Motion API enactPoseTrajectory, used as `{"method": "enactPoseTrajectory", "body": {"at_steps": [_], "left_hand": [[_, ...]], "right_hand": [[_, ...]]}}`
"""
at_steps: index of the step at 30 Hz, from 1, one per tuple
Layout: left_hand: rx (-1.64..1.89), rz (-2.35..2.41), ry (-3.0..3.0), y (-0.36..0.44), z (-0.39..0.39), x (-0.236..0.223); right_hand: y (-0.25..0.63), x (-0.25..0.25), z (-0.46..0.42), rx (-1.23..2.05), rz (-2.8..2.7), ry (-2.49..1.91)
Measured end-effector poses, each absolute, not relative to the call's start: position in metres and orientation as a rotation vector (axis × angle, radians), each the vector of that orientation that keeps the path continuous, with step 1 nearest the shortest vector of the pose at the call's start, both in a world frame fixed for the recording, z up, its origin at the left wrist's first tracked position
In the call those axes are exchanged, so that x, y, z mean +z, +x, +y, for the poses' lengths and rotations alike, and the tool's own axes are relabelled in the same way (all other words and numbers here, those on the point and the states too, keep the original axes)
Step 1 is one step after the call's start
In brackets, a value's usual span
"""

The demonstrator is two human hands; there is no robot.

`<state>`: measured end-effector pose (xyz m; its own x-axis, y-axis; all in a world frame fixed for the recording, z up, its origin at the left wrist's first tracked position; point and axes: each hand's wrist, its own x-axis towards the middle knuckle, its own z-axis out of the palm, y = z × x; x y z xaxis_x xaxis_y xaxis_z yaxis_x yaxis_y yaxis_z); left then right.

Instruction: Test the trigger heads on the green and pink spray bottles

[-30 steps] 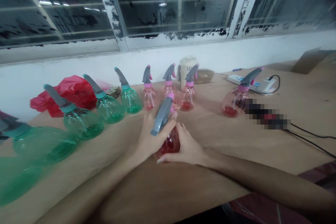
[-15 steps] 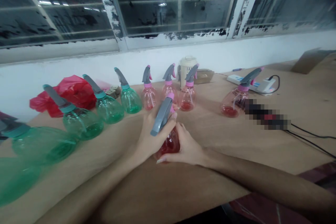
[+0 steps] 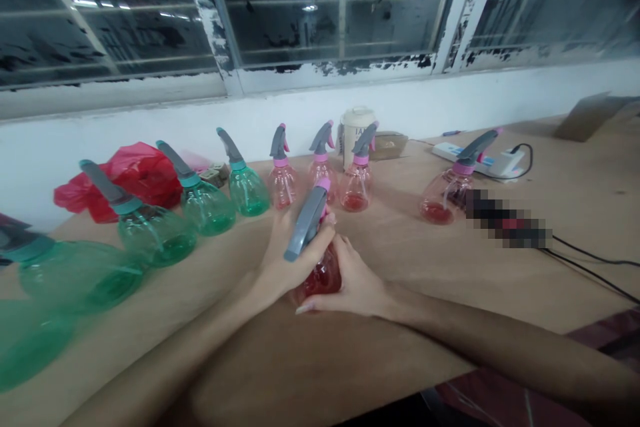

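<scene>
A clear pink spray bottle [image 3: 327,272] with a grey and pink trigger head stands in front of me, some liquid inside it. My left hand [image 3: 287,253] is closed around its neck, just under the spray head, with the thumb across the front. Lower down, my right hand [image 3: 361,280] grips the body from the right, its thumb across the near side close to the base. The far fingers of both hands are partly hidden by the bottle. Just behind stand more pink spray bottles, among them one pink bottle [image 3: 357,188] with liquid at its bottom.
Several green spray bottles [image 3: 159,235] line the left side, near a red plastic bag [image 3: 143,177]. A lone pink bottle [image 3: 440,197], a white power strip [image 3: 500,163] and dark cables are on the right. A cream-coloured container [image 3: 359,121] stands by the wall.
Almost nothing differs. Both hands keep their hold on the pink spray bottle, which sits very slightly further left in view.
</scene>
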<state>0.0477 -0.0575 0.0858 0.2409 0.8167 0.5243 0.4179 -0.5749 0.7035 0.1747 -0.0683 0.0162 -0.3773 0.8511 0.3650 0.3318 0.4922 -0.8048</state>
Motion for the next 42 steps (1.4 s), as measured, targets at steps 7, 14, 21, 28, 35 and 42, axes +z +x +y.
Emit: {"method": "enactPoseTrajectory", "body": {"at_steps": [7,14,21,28,35,42], "left_hand": [[1.254,1.088,2.090,0.0462,-0.0580,0.0885],[1.256,1.064,2.068,0.0445,-0.0558,0.0833],[1.267,1.067,2.080,0.0447,-0.0566,0.0813],[1.272,1.065,2.077,0.0447,-0.0560,0.0821],[1.284,1.090,2.075,0.0449,-0.0564,0.0817],[1.275,1.070,2.147,0.0461,-0.0552,0.0849]], "right_hand": [[0.1744,0.0149,-0.0684,0.810,-1.952,-0.953],[0.1756,0.0117,-0.0674,0.810,-1.942,-0.996],[0.1759,0.0137,-0.0674,0.789,-1.952,-0.965],[0.1754,0.0156,-0.0681,0.796,-1.956,-0.985],[0.1753,0.0137,-0.0685,0.802,-1.947,-1.010],[0.1753,0.0161,-0.0679,0.794,-1.960,-0.949]]}}
